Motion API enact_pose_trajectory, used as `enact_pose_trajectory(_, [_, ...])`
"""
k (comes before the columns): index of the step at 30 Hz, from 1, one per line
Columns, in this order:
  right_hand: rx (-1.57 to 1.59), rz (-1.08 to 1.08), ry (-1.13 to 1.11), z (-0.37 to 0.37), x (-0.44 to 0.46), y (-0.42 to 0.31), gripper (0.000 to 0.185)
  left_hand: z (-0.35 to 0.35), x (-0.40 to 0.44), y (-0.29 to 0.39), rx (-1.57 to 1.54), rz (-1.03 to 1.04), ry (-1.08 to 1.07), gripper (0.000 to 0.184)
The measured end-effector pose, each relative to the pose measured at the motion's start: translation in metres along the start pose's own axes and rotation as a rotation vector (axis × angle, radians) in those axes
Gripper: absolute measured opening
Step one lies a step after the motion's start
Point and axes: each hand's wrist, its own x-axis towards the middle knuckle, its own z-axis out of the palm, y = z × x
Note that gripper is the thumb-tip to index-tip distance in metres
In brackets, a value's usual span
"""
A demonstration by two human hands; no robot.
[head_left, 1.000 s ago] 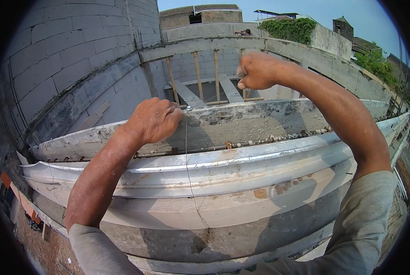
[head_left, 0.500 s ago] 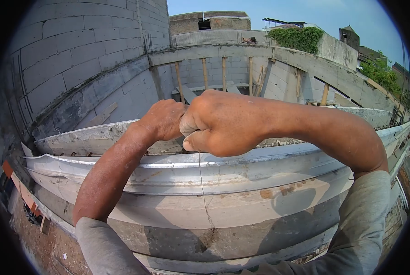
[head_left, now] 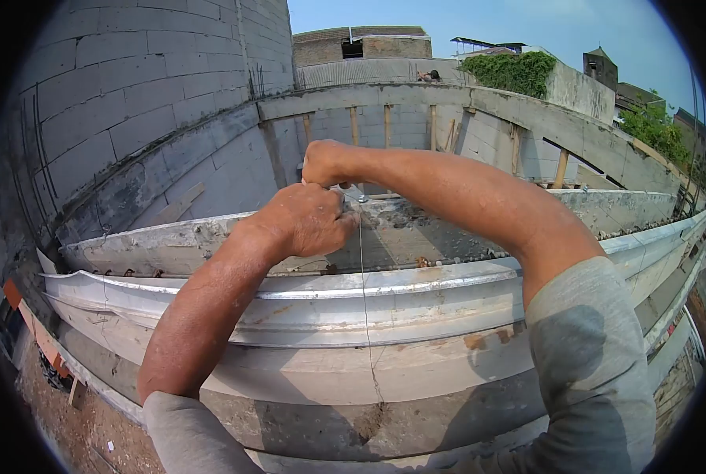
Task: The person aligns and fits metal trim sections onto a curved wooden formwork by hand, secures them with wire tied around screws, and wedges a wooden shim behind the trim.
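Wire (head_left: 365, 304) crosses the silvery channel (head_left: 432, 288), perhaps bracing it, while above that channel your left hand (head_left: 305, 221) and right hand (head_left: 327, 163) curl tight, whatever they pinch hidden.

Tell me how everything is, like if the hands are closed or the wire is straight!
Left hand: curled shut; what it grips is hidden
Right hand: bent downward by the left one; fingers mostly hidden
Wire: nearly straight, running downward
Pale ledge: stained brown in places
Concrete beam: rough
Wooden posts: standing upright
Sleeves: creased, ending near the elbows
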Motion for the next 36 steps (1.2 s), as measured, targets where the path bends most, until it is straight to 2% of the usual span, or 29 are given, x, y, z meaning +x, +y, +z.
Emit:
enact_pose_trajectory(2, [-0.026,0.14,-0.018,-0.012,-0.017,0.034,0.02,-0.01,-0.004,0.008,0.0,-0.028,-0.079,0.045])
enact_pose_trajectory(3, [-0.035,0.195,0.022,-0.018,-0.023,0.043,0.021,-0.008,-0.005,0.008,-0.031,-0.037,-0.032,0.044])
enact_pose_trajectory(5, [-0.267,0.158,0.071,-0.038,-0.047,0.05,0.022,-0.003,-0.01,0.007,-0.084,-0.052,0.057,0.044])
enact_pose_trajectory(7, [-0.498,-0.135,0.286,-0.042,-0.07,0.067,0.023,-0.003,-0.009,0.005,-0.088,0.009,0.042,0.043])
enact_pose_trajectory(9, [-0.575,-0.185,0.272,-0.055,-0.103,0.061,0.023,-0.002,-0.008,0.001,-0.095,0.038,0.033,0.042])
enact_pose_trajectory(12, [-0.537,-0.09,0.081,-0.06,-0.154,0.032,0.024,0.003,-0.006,-0.001,-0.108,0.041,0.019,0.039])
enact_pose_trajectory(18, [-0.193,-0.346,-0.254,-0.049,-0.159,0.003,0.024,-0.008,-0.007,0.005,-0.026,-0.099,-0.048,0.035])
enact_pose_trajectory(21, [-0.229,-0.368,-0.278,-0.048,-0.147,-0.021,0.021,-0.003,-0.007,0.003,-0.054,-0.068,-0.06,0.036])
enact_pose_trajectory(23, [-0.146,-0.345,-0.306,-0.048,-0.131,-0.022,0.018,0.002,-0.004,-0.006,-0.121,-0.002,-0.023,0.034])
enact_pose_trajectory(25, [-0.101,-0.345,-0.315,-0.047,-0.12,-0.023,0.017,-0.001,-0.009,-0.007,-0.053,-0.073,-0.033,0.03])
enact_pose_trajectory(29, [0.248,-0.252,-0.352,-0.038,-0.09,-0.008,0.018,-0.013,-0.018,0.004,0.004,-0.214,-0.068,0.025])
enact_pose_trajectory(32, [0.252,-0.235,-0.29,-0.04,-0.068,0.006,0.019,-0.01,-0.014,0.002,0.12,-0.16,-0.083,0.026])
enact_pose_trajectory(36, [0.006,-0.296,-0.194,-0.028,-0.045,0.027,0.021,-0.007,-0.015,-0.005,0.071,-0.131,-0.026,0.028])
